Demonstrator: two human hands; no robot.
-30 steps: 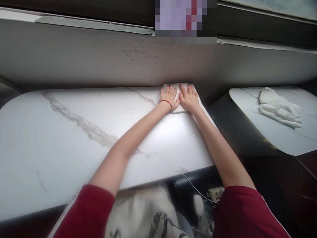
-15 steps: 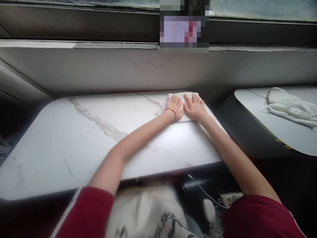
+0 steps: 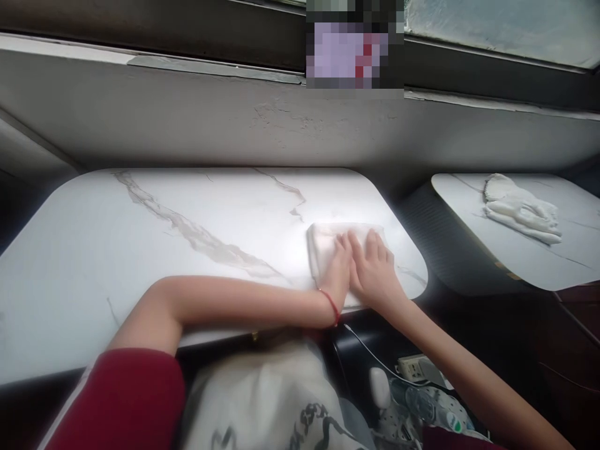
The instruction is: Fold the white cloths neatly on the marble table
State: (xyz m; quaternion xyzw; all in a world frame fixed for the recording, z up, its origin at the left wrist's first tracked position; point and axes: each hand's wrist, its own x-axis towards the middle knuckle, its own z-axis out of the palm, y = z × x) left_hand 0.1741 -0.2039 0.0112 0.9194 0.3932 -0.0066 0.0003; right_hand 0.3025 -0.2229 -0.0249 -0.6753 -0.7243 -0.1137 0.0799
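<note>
A folded white cloth (image 3: 323,240) lies on the white marble tabletop (image 3: 187,250), near its front right corner. My left hand (image 3: 338,275), with a red string on the wrist, lies flat on the cloth with its fingers stretched out. My right hand (image 3: 375,269) presses flat on the cloth right beside it, fingers together and extended. Both hands touch each other side by side and hide the near part of the cloth.
A second marble tabletop (image 3: 539,262) stands to the right with a crumpled white cloth (image 3: 520,209) on it, across a dark gap. A grey wall ledge (image 3: 234,119) runs behind. Below the table edge lie a white cable, a power strip (image 3: 412,369) and a white mouse (image 3: 379,387).
Both hands have slid the cloth from the far edge of the table, against the wall, towards me to the front right corner. My left arm now bends along the table's front edge.
</note>
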